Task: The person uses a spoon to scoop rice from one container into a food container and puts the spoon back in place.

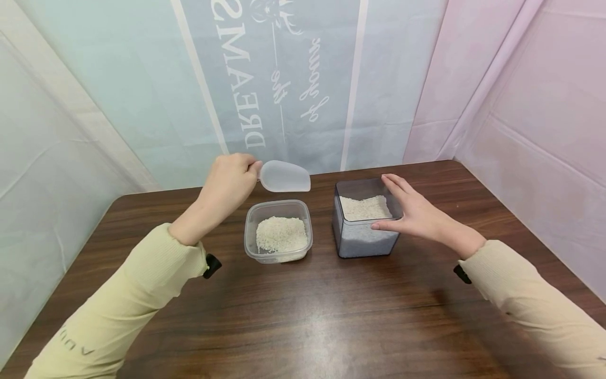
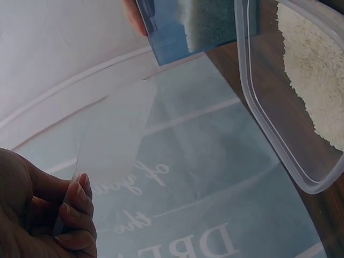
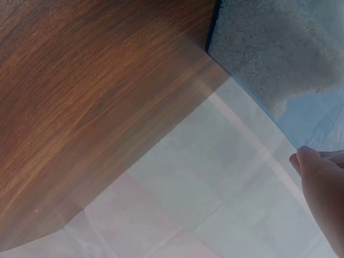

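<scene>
Here the left hand (image 1: 229,181) grips the scoop (image 1: 284,177) just behind the tub (image 1: 278,231); the right hand (image 1: 416,213), fingers straight, steadies the bin (image 1: 362,223).

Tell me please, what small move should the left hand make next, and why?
Probably lower the scoop into the rice of the shallow tub. The left hand holds it above that tub and it looks empty, while the right hand steadies the tall container.
</scene>
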